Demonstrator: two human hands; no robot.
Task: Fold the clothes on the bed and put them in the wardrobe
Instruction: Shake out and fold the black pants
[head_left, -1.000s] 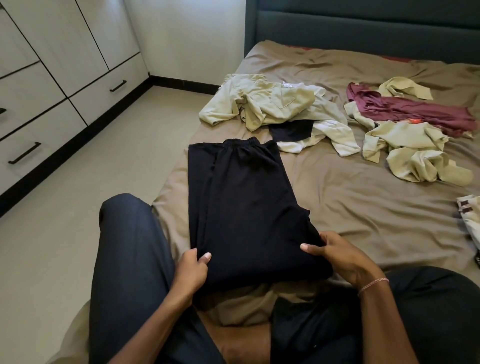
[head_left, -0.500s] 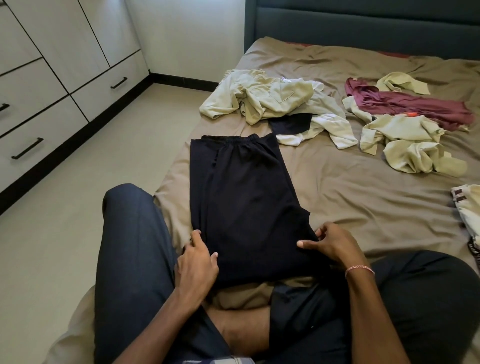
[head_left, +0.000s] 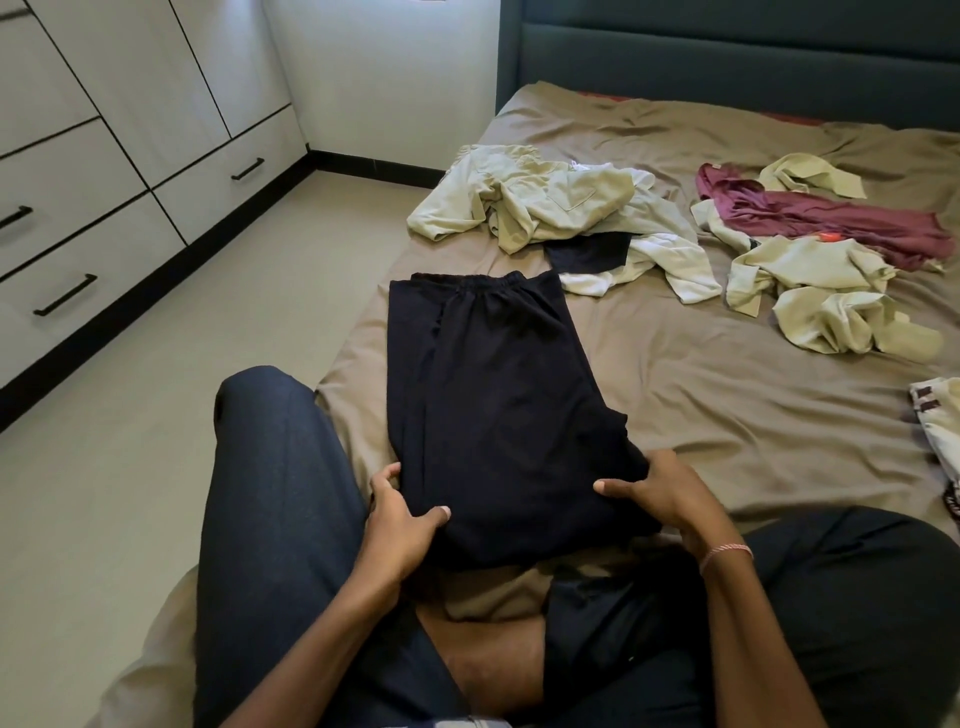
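Left hand (head_left: 402, 519) regrip — flat black trousers (head_left: 493, 395)

**Desk:** What can't you make out from your seat?

**Operator:** Bedroom, head view. I lose most fingertips of the left hand (head_left: 402, 525) and the right hand (head_left: 670, 493) beneath the near end of the black trousers (head_left: 498, 405); the thumbs lie on top.

**Desk:** And farther out?

**Operator:** A patterned cloth (head_left: 940, 410) is cut off by the right edge. A dark piece (head_left: 592, 252) lies half buried under the pale shirts (head_left: 545, 208). The orange speck (head_left: 828, 237) on the maroon garment (head_left: 857, 228) is too small for me to name.
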